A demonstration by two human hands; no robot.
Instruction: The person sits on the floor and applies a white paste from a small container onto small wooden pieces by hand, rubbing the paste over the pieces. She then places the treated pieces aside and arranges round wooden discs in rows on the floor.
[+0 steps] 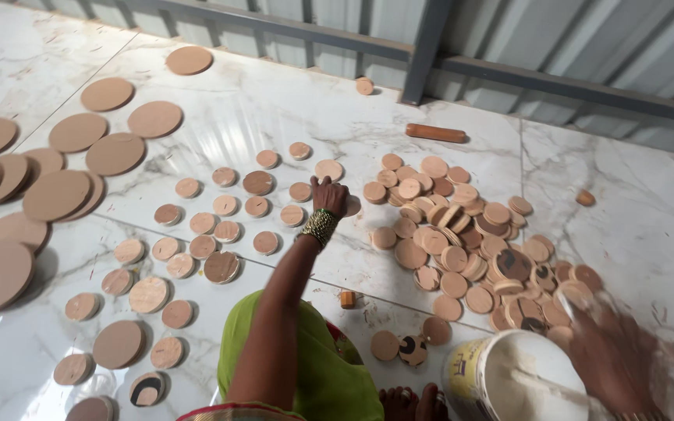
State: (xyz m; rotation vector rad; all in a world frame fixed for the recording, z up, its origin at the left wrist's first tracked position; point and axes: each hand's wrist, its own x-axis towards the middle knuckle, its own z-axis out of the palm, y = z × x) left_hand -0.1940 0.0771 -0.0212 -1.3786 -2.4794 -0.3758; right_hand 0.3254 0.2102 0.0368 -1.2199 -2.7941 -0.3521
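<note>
My left hand (329, 196), with a gold bangle at the wrist, reaches forward over the marble floor and closes its fingers on a small round wooden disc (352, 206) that peeks out at its right side. It sits at the right end of rows of small wooden discs (226, 206) laid flat and apart. My right hand (614, 360) is a motion blur at the lower right, beside a white bucket (462, 368) of white paste with a stick in it. What that hand holds is hidden by the blur. A heap of small discs (466, 242) lies between the hands.
Large wooden discs (56, 195) overlap at the left. A wooden cylinder (436, 133) lies near the corrugated metal wall (555, 39). My green garment (329, 374) and toes (411, 404) are at the bottom. A small wooden block (347, 299) lies near my knee.
</note>
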